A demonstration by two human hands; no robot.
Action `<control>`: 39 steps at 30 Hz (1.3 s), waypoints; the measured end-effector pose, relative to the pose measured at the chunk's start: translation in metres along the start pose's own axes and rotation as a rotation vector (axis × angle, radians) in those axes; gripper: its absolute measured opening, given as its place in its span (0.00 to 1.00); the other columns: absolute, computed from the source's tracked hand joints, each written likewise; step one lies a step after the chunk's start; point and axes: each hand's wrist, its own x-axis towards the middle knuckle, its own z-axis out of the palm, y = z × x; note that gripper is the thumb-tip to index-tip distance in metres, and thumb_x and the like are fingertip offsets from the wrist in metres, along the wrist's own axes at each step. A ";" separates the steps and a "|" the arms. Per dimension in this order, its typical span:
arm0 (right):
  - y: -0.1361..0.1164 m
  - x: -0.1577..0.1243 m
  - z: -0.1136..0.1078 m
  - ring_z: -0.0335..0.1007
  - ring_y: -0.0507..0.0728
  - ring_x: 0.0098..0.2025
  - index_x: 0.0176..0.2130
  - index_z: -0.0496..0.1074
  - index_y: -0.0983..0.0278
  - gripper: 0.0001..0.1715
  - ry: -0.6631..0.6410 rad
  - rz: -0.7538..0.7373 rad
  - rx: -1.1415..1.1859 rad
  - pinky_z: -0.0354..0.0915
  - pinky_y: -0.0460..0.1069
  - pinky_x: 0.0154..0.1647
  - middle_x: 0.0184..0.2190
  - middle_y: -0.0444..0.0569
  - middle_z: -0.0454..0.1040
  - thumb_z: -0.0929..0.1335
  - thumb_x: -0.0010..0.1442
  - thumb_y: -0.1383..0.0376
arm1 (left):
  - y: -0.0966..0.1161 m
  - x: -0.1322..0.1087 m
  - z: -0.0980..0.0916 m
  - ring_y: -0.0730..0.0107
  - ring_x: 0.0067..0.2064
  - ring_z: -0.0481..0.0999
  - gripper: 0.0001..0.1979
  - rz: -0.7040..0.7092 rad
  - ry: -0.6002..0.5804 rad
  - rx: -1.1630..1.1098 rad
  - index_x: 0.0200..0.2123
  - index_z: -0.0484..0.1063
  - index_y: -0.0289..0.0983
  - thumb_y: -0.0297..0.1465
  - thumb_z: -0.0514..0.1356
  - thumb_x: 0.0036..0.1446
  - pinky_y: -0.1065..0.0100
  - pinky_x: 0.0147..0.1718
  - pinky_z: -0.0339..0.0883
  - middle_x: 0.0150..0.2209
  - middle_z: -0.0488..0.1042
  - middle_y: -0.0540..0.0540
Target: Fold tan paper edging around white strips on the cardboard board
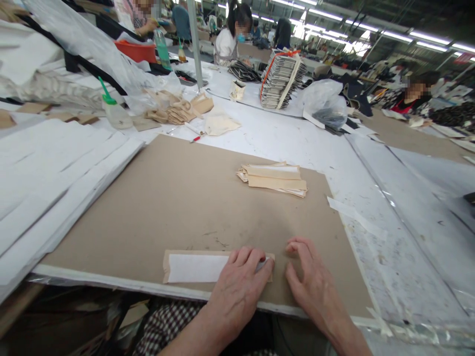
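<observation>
A beige fabric strip with a white backing piece (193,268) lies flat near the front edge of the brown board (148,207). My left hand (241,282) rests on its right part, fingers curled together and thumb at the strip's right end, pressing it to the board. What lies under the fingers is hidden. Just to the right, my right hand (311,277) is apart from the strip, with thumb and fingers separated and nothing between them. Farther back on the board sits a small pile of similar beige strips (276,179).
White sheets (55,183) are stacked along the left. Behind the board are a green-capped bottle (117,113), beige fabric scraps (174,110), a red pen (195,139), a tied bundle (282,79) and a plastic bag (324,104). Other people work farther off.
</observation>
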 end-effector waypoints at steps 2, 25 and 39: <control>-0.004 -0.016 0.000 0.67 0.57 0.47 0.43 0.65 0.62 0.10 0.064 -0.013 0.059 0.67 0.53 0.48 0.44 0.52 0.68 0.61 0.62 0.72 | 0.000 0.000 -0.001 0.58 0.50 0.64 0.16 -0.008 0.004 0.006 0.56 0.63 0.42 0.27 0.53 0.66 0.57 0.49 0.63 0.50 0.67 0.45; -0.024 -0.054 0.023 0.63 0.63 0.46 0.52 0.70 0.72 0.21 0.072 -0.262 -0.282 0.57 0.56 0.49 0.46 0.54 0.73 0.61 0.61 0.74 | 0.003 0.006 -0.001 0.59 0.50 0.63 0.11 -0.076 0.149 -0.175 0.45 0.70 0.39 0.22 0.53 0.64 0.57 0.50 0.65 0.51 0.63 0.43; -0.038 -0.054 0.024 0.65 0.63 0.46 0.51 0.71 0.69 0.21 0.103 -0.148 -0.310 0.59 0.57 0.48 0.45 0.51 0.76 0.60 0.61 0.74 | 0.000 0.008 -0.005 0.54 0.49 0.63 0.10 -0.154 0.325 -0.129 0.40 0.64 0.36 0.24 0.62 0.57 0.51 0.48 0.63 0.49 0.67 0.42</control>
